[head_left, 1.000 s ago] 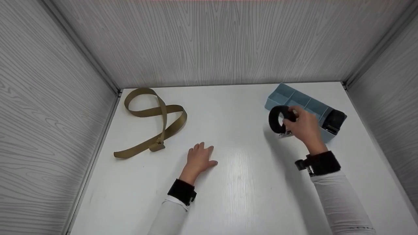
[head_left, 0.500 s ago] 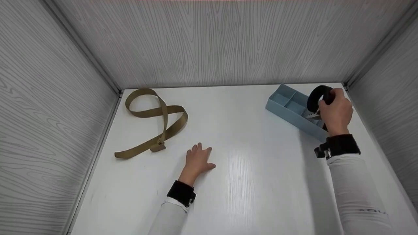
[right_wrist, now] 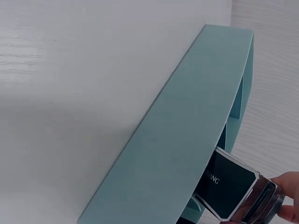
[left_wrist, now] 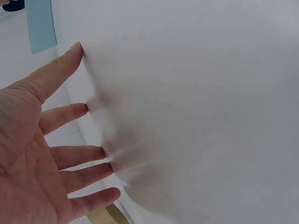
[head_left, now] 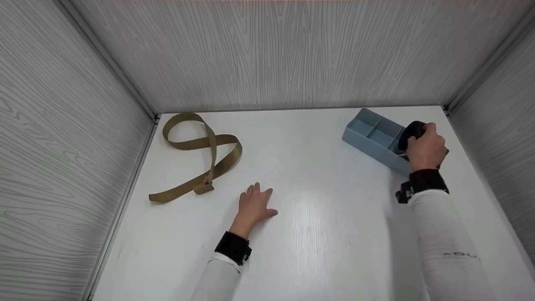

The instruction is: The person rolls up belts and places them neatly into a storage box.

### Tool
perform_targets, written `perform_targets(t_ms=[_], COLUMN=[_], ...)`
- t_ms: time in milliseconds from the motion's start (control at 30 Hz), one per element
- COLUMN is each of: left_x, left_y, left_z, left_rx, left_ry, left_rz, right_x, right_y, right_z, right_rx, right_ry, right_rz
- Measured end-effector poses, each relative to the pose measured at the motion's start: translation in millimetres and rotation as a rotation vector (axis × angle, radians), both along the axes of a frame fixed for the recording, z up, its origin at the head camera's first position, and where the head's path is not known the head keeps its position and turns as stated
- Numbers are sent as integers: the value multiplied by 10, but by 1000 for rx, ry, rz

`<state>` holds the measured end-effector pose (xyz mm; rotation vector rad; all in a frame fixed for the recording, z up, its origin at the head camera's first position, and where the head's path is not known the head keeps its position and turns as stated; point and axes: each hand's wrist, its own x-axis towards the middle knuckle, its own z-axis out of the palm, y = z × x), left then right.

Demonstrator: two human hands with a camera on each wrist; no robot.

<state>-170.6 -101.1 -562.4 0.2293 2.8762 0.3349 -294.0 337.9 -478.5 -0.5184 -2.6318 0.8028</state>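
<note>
My right hand [head_left: 427,151] pinches a coiled black belt [head_left: 411,133] over the right part of a blue divided box [head_left: 374,151]. In the right wrist view, the belt's shiny framed buckle [right_wrist: 230,183] dips past the near wall of the box [right_wrist: 163,126], and fingertips [right_wrist: 288,184] grip the coil behind it. My left hand [head_left: 253,207] rests on the white table with its fingers spread, holding nothing; the left wrist view shows its straight fingertips touching the surface. An olive webbing belt [head_left: 170,195] with a buckle [head_left: 204,188] lies in loose loops beyond the left hand.
The box stands askew near the table's back right corner; its two left compartments show bare floors. My right hand hides most of its right end. Grey wood-grain panels [head_left: 267,54] wall the white table [head_left: 309,251] at the back and both sides.
My right hand has carried the coiled black belt right, over the box, then lowered it toward a compartment. The black coil in the right end is now hidden. My left hand stays put.
</note>
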Motion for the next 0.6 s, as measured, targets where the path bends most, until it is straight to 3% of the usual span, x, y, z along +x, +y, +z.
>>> perform_targets(t_ms=[167,400,600], left_x=[15,5,9], left_y=[6,10,14], left_z=[10,11,14], left_rx=[6,1,3], left_ry=[4,-12,-14], left_rz=[-3,6,8], right_x=[13,32,71], right_y=[57,53,17], right_z=[5,-19,-120], right_rx=[5,22,29], right_ry=[-108,-122,-160], right_rz=[48,88,67])
